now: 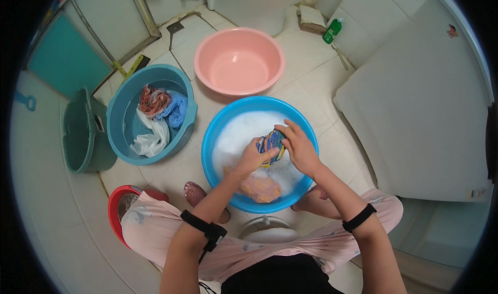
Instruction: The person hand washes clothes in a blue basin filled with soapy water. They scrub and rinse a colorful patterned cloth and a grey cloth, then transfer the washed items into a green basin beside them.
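A bunched cloth (270,141) with blue, yellow and orange stripes is held over the soapy water of a blue plastic basin (207,154). My left hand (252,158) grips it from the left, thumb across its near side. On the other side, the fingers and thumb of my right hand (300,148) hold its right edge. White foam (243,125) covers much of the water. An orange-pink cloth (260,189) lies partly under the water at the basin's near side, below my left forearm.
A pink basin (239,80) stands beyond the blue one. To the left, a teal tub (113,138) holds several wet cloths, beside a green bin (105,150) and a red bucket (113,206). A white washing machine (412,111) stands right; a green bottle (332,31) is by the wall.
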A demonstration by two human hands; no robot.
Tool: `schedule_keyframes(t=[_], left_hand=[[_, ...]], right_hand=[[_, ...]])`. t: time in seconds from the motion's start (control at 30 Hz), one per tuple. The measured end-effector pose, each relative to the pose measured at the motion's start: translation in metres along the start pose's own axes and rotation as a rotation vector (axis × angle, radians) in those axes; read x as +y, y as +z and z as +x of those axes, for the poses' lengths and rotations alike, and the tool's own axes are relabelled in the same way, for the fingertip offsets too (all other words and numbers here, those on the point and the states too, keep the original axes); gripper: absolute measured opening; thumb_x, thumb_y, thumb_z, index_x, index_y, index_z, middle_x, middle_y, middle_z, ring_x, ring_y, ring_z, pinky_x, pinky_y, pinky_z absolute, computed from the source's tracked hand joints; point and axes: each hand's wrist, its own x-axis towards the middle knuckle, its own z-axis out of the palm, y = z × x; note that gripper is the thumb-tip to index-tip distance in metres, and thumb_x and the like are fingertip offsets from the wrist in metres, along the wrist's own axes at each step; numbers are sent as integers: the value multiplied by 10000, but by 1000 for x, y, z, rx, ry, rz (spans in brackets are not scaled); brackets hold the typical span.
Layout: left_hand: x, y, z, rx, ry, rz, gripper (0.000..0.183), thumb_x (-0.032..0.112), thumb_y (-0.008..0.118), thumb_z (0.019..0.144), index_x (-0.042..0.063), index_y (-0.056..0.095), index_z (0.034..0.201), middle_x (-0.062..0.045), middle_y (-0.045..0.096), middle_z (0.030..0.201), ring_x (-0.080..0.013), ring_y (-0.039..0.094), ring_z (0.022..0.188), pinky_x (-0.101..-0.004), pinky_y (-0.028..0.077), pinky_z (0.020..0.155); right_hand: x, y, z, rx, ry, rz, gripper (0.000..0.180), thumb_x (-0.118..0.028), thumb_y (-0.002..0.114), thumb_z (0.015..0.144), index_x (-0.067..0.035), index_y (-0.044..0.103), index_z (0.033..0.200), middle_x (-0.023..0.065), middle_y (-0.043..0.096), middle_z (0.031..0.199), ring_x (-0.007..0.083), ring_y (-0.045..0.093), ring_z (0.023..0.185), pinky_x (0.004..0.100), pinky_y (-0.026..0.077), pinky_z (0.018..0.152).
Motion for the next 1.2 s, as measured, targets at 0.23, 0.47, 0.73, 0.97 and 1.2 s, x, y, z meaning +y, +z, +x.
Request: schedule_keyframes(t=[0.23, 0.47, 0.73, 0.97, 1.2], left_hand=[[14, -15, -7, -57, -125, -223, 521, 289, 713, 839, -60, 529, 1180, -103, 621, 1053, -143, 606, 905, -276, 510, 794], [12, -8, -12, 69, -150, -504, 521, 267, 724, 828, -49, 531, 1196, -114, 629, 1063, -174, 626, 913, -308, 520, 773], [7, -29, 12, 167, -101, -932, 376, 331, 499, 968, 74, 502, 1242, -73, 606, 1165, -225, 610, 1002, -369, 529, 856], [9, -2, -5, -152, -98, -1126, 792, 739, 218, 870, 107, 440, 1292, -79, 521, 1256, -279, 505, 1145, -468, 408, 989], [3, 18, -6, 24, -124, -1202, 414, 395, 593, 880, 80, 523, 1140, -94, 592, 1134, -240, 552, 1076, -433, 432, 956]], right_hand=[[-21, -16, -17, 50, -266, -318, 634, -69, 731, 695, -89, 480, 1277, 112, 487, 1287, 331, 429, 1202, 382, 396, 992], [-23, -7, -13, 102, -157, -170, 577, -48, 769, 608, -90, 525, 1130, 116, 499, 1096, 320, 489, 1032, 396, 466, 847], [-12, -5, -29, 72, -296, -429, 310, -105, 694, 686, -108, 516, 940, 38, 538, 898, 247, 530, 860, 352, 496, 672], [-43, -20, -18, 219, -603, -641, 321, -115, 595, 724, -104, 520, 1035, 63, 523, 917, 219, 541, 831, 300, 503, 634], [-40, 4, -26, -106, 15, -30, 366, -168, 689, 763, -83, 514, 1073, 94, 582, 1027, 270, 603, 861, 318, 528, 635]])
